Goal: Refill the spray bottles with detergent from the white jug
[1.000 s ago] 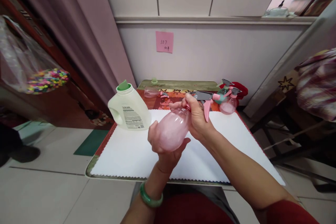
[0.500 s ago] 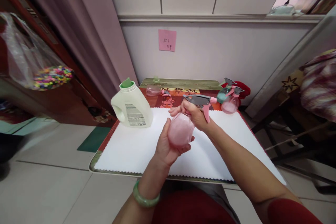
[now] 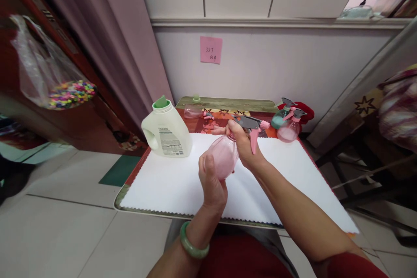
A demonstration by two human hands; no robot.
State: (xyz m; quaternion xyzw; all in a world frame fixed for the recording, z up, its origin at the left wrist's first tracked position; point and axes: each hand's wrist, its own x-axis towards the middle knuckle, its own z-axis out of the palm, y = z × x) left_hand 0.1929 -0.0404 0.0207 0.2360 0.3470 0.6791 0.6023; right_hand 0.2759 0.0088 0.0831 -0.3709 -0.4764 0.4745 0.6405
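A pink spray bottle (image 3: 223, 156) is held tilted above the white mat (image 3: 176, 191), its pale pink content showing through the wall. My left hand (image 3: 211, 178) cups the round body from the left and below, thumb on the near side. At the neck, my right hand (image 3: 240, 141) is wrapped round the collar just beneath the grey and pink trigger head (image 3: 250, 125), whose nozzle points right. Some fingers of both hands are hidden behind the bottle.
A large pale-green jug (image 3: 169, 132) stands at the mat's left. Behind lie a clear pink spray bottle (image 3: 193, 111) and a small green cap (image 3: 196, 97). At the back right stand a green spray bottle (image 3: 279, 118) and a pink one (image 3: 288, 131), beside red cloth (image 3: 306, 113).
My left hand has turned round the bottle's body, its thumb and wrist now rotated. The right hand keeps its hold at the neck. The whole view has shifted slightly.
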